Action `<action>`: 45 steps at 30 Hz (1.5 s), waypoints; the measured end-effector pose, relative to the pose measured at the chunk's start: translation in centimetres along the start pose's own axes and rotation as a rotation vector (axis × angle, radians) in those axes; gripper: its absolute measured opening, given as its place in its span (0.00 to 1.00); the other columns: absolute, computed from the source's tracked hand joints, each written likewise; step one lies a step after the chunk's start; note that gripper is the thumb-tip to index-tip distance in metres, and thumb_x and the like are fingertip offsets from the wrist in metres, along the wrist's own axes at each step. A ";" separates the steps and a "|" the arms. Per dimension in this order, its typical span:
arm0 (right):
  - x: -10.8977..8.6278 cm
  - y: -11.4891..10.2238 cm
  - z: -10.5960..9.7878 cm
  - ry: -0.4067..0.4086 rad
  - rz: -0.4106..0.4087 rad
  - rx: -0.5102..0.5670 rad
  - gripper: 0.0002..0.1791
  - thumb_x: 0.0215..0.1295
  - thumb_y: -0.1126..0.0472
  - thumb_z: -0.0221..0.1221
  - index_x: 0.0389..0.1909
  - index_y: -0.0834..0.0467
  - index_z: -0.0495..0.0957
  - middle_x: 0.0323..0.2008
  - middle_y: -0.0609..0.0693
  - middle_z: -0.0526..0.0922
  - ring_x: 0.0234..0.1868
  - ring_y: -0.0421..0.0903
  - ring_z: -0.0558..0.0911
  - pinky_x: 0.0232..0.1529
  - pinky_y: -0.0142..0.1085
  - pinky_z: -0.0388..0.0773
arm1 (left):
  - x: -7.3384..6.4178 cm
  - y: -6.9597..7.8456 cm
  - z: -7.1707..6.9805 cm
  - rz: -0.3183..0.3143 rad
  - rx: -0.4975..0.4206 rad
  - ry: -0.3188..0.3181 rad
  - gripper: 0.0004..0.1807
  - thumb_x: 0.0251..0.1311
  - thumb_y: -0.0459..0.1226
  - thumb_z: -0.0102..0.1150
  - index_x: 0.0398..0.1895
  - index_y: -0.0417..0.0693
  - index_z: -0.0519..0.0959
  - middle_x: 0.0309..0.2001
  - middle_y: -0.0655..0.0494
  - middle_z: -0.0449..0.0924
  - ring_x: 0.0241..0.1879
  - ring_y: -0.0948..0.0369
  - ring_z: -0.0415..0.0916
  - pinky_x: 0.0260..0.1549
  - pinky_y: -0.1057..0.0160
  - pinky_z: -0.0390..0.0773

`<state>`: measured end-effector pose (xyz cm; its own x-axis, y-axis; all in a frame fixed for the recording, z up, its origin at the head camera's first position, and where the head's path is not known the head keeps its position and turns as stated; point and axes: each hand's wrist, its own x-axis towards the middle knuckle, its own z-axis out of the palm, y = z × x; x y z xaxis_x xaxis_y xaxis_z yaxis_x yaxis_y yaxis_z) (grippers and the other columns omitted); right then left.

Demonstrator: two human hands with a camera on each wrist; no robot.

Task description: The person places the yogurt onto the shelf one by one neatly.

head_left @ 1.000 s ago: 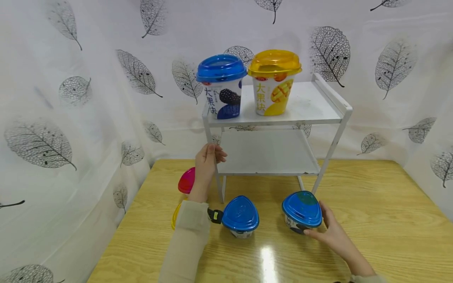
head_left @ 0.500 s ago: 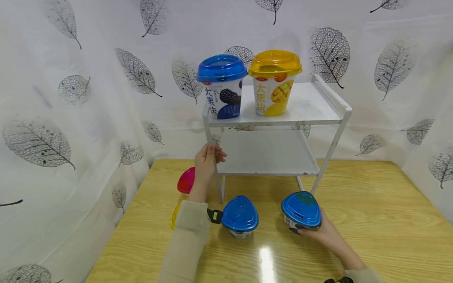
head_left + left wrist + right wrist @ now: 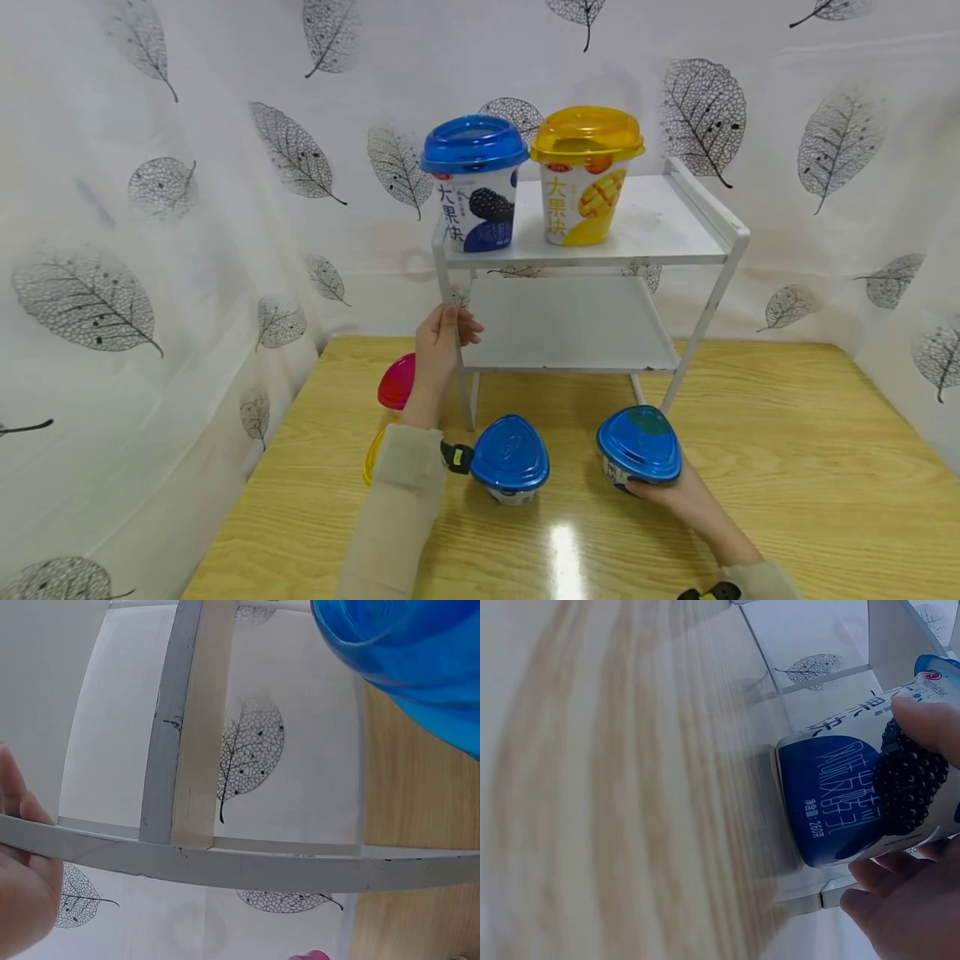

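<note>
On the left, my left hand (image 3: 442,342) holds the front left post of a white two-tier shelf rack (image 3: 566,321), thumb in front and fingers behind. The left wrist view shows that post (image 3: 300,868) crossing the hand. My right hand (image 3: 682,492) grips a blue-lidded yogurt cup (image 3: 640,443) low on its side, by the rack's front right leg. Blackberries and a blue base are printed on this cup in the right wrist view, where thumb and fingers lie on opposite sides. A second blue-lidded cup (image 3: 511,457) stands beside my left wrist.
Atop the rack are a blue-lidded blackberry cup (image 3: 476,187) and a yellow-lidded mango cup (image 3: 585,179). Behind my left forearm, a pink lid (image 3: 396,383) and a yellow lid (image 3: 371,457) show partly. The wooden table (image 3: 810,450) meets a leaf-print curtain (image 3: 210,250).
My right hand has moved left and closed round the blue-lidded yogurt cup, its fingers now mostly hidden behind it. The cup has hardly shifted. My left hand stays on the post.
</note>
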<state>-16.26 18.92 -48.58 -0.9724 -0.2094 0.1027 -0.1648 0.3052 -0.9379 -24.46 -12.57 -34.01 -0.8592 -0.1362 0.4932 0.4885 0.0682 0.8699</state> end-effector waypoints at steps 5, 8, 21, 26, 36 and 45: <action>0.0 -0.2 0.1 0.020 -0.016 -0.005 0.49 0.45 0.70 0.64 0.63 0.68 0.42 0.55 0.71 0.60 0.55 0.66 0.61 0.49 0.58 0.61 | 0.1 -0.2 0.0 -0.006 -0.002 -0.001 0.22 0.67 0.40 0.33 0.31 0.29 0.71 0.25 0.41 0.78 0.20 0.65 0.74 0.27 0.66 0.74; 0.0 -0.3 0.2 0.028 -0.029 0.009 0.47 0.46 0.71 0.63 0.63 0.68 0.43 0.56 0.70 0.59 0.56 0.66 0.59 0.50 0.60 0.58 | 0.1 -0.2 0.0 -0.013 -0.015 0.001 0.22 0.67 0.40 0.33 0.31 0.29 0.71 0.24 0.44 0.79 0.19 0.65 0.74 0.27 0.67 0.75; -0.4 -2.1 0.2 0.046 -0.088 0.053 0.47 0.47 0.72 0.62 0.64 0.64 0.43 0.56 0.64 0.60 0.55 0.50 0.64 0.49 0.61 0.60 | -0.1 -0.2 0.0 -0.015 -0.025 0.005 0.22 0.67 0.41 0.33 0.31 0.28 0.71 0.25 0.39 0.78 0.19 0.66 0.74 0.27 0.67 0.74; -0.3 -3.3 -0.2 0.057 -0.144 0.038 0.46 0.48 0.73 0.61 0.65 0.63 0.43 0.53 0.52 0.63 0.49 0.27 0.65 0.47 0.50 0.66 | -0.2 -0.1 0.0 -0.001 -0.025 0.005 0.24 0.65 0.44 0.34 0.31 0.29 0.71 0.24 0.42 0.78 0.19 0.67 0.74 0.26 0.68 0.74; -0.3 -5.0 -1.2 0.078 -0.144 0.022 0.49 0.49 0.72 0.62 0.66 0.57 0.41 0.55 0.53 0.60 0.50 0.28 0.64 0.43 0.25 0.66 | -0.2 0.0 0.1 0.002 -0.013 0.002 0.26 0.64 0.46 0.33 0.31 0.29 0.71 0.25 0.40 0.78 0.19 0.67 0.74 0.26 0.68 0.73; -0.3 -7.4 -2.1 0.109 -0.240 -0.020 0.48 0.48 0.75 0.60 0.66 0.58 0.43 0.53 0.39 0.61 0.50 0.30 0.65 0.42 0.25 0.68 | -0.2 0.0 0.1 0.000 -0.025 0.002 0.28 0.60 0.50 0.35 0.30 0.30 0.71 0.23 0.48 0.78 0.19 0.66 0.74 0.27 0.68 0.74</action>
<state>-15.07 18.66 -40.97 -0.9170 -0.1769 0.3575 -0.3950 0.2776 -0.8758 -24.26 -12.48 -34.08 -0.8590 -0.1378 0.4930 0.4921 0.0430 0.8695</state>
